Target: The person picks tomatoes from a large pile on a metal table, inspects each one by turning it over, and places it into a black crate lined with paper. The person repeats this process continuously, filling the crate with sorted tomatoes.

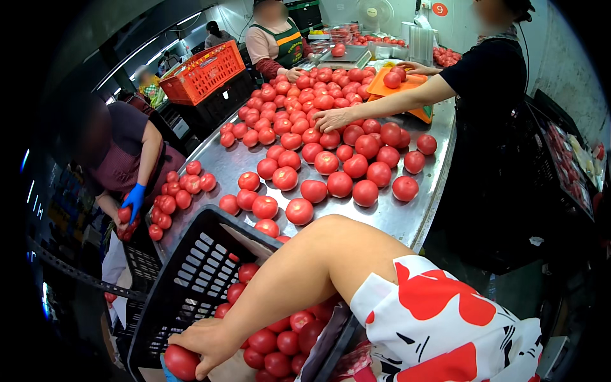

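My bare right hand (210, 341) grips a large red tomato (182, 362) low in the black plastic crate (203, 267), thumb on one side and fingers over the top. A sliver of blue material (169, 370) shows under that tomato at the picture's bottom edge. It may be my gloved left hand, but too little of it shows to be sure. More tomatoes (277, 344) are heaped inside the crate, partly hidden beneath my forearm. A lining sheet (324, 339) runs along the crate's right side.
Many loose tomatoes (324, 138) cover the metal table (391, 222). Across it, a co-worker's bare hand (334, 118) touches tomatoes near an orange scale (398, 88). At left, a blue-gloved hand (135, 200) holds a tomato. An orange crate (205, 74) and another scale (346, 55) stand farther back.
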Tool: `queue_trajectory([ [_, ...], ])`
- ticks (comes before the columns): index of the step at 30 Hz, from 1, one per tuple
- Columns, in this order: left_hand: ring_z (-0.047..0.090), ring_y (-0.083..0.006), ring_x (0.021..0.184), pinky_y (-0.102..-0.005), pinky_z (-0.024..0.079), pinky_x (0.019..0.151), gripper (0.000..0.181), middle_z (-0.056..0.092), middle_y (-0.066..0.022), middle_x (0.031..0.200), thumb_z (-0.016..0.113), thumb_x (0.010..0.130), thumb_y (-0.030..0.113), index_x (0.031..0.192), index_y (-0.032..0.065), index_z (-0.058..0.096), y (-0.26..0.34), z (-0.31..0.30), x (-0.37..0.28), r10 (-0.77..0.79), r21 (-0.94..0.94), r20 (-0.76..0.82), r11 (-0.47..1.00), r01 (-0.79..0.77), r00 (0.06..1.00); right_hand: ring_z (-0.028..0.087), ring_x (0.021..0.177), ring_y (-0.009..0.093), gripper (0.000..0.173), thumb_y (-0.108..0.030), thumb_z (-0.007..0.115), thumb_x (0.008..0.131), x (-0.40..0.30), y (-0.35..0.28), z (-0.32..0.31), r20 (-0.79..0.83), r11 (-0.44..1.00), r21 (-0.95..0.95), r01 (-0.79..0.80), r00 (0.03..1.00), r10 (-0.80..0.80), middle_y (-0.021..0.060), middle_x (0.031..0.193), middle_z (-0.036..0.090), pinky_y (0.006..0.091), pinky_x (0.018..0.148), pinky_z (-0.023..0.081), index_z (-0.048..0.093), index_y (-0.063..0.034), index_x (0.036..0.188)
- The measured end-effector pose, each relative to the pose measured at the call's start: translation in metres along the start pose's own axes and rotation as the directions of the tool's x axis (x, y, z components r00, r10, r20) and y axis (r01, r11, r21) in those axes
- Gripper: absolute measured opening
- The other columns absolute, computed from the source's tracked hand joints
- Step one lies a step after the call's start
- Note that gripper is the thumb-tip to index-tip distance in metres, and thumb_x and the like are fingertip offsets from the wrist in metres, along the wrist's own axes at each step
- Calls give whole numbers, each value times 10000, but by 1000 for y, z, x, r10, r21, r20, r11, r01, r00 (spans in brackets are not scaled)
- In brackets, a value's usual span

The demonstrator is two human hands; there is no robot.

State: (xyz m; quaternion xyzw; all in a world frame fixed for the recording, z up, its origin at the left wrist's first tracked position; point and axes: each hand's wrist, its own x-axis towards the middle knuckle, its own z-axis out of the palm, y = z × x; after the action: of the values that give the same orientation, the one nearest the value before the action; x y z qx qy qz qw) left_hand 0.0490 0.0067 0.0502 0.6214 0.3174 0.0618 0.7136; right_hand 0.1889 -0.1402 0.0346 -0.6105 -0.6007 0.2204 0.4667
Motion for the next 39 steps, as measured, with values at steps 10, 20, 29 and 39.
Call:
queue_trajectory([
  [10,578,-255,962,-343,537,663,503,540,-111,1158,634,876,315,1278,78,446,2,-4,-3,-40,-139,10,989,42,999,597,988,381,783,-444,715,734,-1,-1,-1,19,999,49,-14,1000,13,235,1042,603,420,849,475,398,33,1269],
  [20,557,-237,990,-340,514,773,535,534,-123,1149,694,836,274,1257,45,458,7,2,-15,395,453,58,808,-376,917,610,950,379,809,-445,758,692,1,2,4,-43,991,104,78,996,-74,227,988,616,423,820,484,399,28,1240],
  [29,543,-218,1014,-328,475,858,480,534,-104,1159,623,887,303,1241,16,470,4,-2,-16,314,479,53,825,-300,948,622,935,372,861,-397,792,625,-1,8,12,-2,994,-27,107,994,-107,220,954,631,417,812,487,392,23,1262],
  [39,594,-257,554,-335,414,420,610,635,-109,878,399,878,639,1154,110,529,4,0,-9,-26,210,-19,977,30,999,625,914,384,790,-357,770,654,5,13,11,6,982,-116,152,988,-152,225,931,632,431,794,487,409,9,1253],
])
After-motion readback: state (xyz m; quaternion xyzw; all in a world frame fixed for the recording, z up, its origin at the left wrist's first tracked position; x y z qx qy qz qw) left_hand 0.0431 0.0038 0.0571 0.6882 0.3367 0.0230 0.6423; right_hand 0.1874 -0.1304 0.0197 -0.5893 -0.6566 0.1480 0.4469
